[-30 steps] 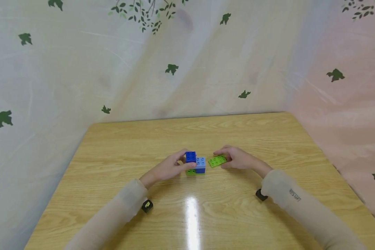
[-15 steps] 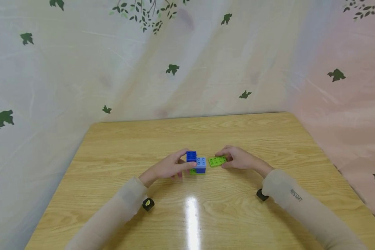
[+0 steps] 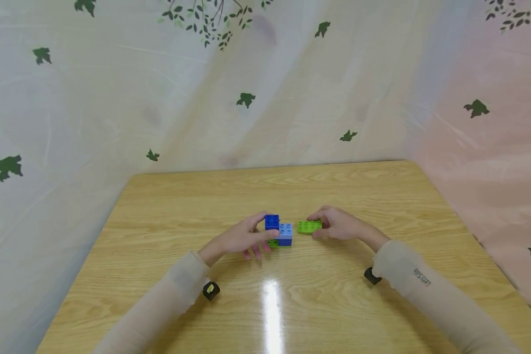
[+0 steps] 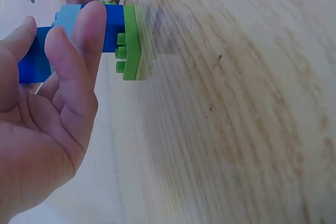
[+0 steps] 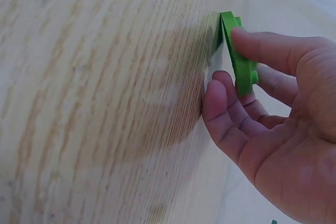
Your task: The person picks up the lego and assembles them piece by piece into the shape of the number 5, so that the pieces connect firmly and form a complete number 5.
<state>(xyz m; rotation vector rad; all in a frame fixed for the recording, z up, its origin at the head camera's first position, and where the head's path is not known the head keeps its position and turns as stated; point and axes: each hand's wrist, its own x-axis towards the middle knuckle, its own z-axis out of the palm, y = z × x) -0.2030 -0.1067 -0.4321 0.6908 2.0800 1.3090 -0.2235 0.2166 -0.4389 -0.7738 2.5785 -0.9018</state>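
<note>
Fingers and thumb of the left hand hold the block stack in a narrow pinch, the other fingers loosely bent. The index fingertip is lost behind the stack, and the thumb covers part of its near side. Right of the stack, with a small gap between, the right hand pinches a loose green plate between thumb and fingers, hiding its right end. The right wrist view cuts the stack off at the top edge; there the plate tilts, its end toward the stack lower (whether that end touches the table I cannot tell). Nor can I tell whether the stack's base rests on the wood.

Everything in hand looks like smooth, hard plastic with round studs. The plate is a thin, bright green oblong, studded in two rows. The stack steps upward: a flat green base with bare studs, a blue block, a pale blue block, and a small dark blue block on top, at the stack's left end. Under the stack runs streaky wood grain; beyond it hangs a creased, leaf-printed cloth.
</note>
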